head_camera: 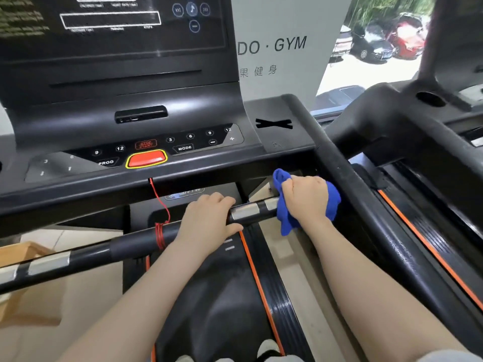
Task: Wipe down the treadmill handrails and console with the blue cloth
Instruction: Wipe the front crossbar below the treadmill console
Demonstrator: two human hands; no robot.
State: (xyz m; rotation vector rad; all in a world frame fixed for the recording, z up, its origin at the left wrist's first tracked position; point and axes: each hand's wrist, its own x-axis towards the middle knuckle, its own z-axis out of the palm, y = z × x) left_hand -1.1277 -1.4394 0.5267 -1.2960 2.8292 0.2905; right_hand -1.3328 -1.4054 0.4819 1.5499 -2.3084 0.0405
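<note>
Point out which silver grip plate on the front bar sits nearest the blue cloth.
The silver plate touching the blue cloth, beside the right hand; the others lie farther left.

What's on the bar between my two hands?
In the head view, a short stretch of the bar shows between the left hand and the cloth in the right hand: a silver sensor plate, then a black band.

Console screen (112,22) cut off at top (text blurred); blue cloth (333,202) mostly hidden under right hand (305,197).
</note>
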